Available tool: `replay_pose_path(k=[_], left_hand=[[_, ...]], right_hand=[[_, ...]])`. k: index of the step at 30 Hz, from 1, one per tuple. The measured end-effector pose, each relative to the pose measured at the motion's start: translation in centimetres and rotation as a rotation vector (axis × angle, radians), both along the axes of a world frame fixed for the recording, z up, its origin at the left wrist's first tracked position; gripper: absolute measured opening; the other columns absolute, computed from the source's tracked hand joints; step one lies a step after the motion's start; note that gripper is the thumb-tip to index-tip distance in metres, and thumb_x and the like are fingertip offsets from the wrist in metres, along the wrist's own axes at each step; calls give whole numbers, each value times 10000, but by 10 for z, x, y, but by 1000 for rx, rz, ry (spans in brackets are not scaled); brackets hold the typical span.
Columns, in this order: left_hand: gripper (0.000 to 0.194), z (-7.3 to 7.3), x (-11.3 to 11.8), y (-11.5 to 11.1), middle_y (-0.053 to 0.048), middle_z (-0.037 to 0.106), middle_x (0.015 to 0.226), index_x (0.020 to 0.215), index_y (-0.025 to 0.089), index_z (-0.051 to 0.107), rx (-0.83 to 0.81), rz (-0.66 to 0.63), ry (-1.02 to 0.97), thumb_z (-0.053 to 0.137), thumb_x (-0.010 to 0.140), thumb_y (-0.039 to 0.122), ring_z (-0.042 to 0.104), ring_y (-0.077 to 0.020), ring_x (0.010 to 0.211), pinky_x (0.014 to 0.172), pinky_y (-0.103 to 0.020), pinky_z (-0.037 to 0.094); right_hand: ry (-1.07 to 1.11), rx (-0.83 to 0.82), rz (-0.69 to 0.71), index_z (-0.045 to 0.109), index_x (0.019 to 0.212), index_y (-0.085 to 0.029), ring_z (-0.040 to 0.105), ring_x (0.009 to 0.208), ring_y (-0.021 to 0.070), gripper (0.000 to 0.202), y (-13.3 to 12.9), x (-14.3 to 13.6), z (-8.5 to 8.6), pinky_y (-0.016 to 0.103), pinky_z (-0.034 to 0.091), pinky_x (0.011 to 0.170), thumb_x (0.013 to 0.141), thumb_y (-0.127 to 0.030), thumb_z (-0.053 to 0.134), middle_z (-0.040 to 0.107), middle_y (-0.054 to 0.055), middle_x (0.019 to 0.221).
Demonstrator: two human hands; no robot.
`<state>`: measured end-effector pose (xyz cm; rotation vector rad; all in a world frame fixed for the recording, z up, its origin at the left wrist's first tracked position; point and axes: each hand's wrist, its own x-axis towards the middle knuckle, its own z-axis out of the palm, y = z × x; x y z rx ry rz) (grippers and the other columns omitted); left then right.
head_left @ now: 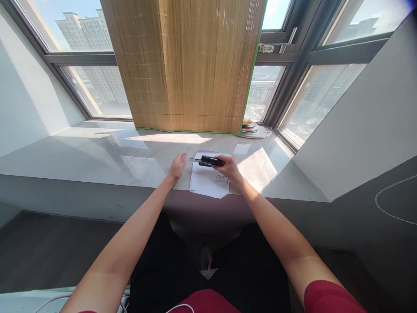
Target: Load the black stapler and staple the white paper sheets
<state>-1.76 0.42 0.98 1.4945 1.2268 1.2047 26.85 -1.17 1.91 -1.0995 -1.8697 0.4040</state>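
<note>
My right hand (230,168) is wrapped round the right end of a black stapler-like tool (210,161), whose narrow metal end points left. The tool is over a white sheet of paper (208,182) on the ledge. Small metallic pieces (222,177) lie on the paper just below my right hand. To the left of the paper, my left hand (177,167) is near the tool's metal tip, apart from it, with its fingers partly spread and nothing visible in them.
The tiled window ledge (146,171) runs across the view. A bamboo blind (192,65) hangs behind the paper. Stacked plates (252,129) stand at the back right, by the window frame. My legs are below the ledge's front edge.
</note>
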Motion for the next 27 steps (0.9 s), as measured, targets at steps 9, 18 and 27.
replay_pose_path(k=[9, 18, 27], left_hand=[[579, 40, 47, 53, -232, 733, 1412, 1416, 89, 604, -339, -182, -691, 302, 1141, 500, 702, -310, 1378, 1214, -500, 559], [425, 38, 69, 111, -210, 825, 1130, 1060, 88, 758, -586, -321, -425, 453, 1153, 370, 799, -270, 1185, 1149, -379, 610], [419, 21, 67, 128, -109, 765, 879, 945, 161, 747, -590, -407, -398, 498, 1124, 448, 670, -126, 615, 448, -194, 500]], right_hand=[[-346, 475, 64, 762, 1206, -238, 637, 1176, 299, 315, 43, 20, 28, 486, 541, 1050, 1037, -145, 512, 785, 122, 1223], [-574, 604, -141, 736, 1121, -266, 574, 1030, 279, 337, 72, 27, -5, 426, 459, 977, 980, -24, 548, 756, 83, 1127], [-85, 458, -256, 688, 992, -259, 592, 951, 270, 108, 82, 44, 10, 433, 500, 873, 931, -169, 689, 721, 69, 1007]])
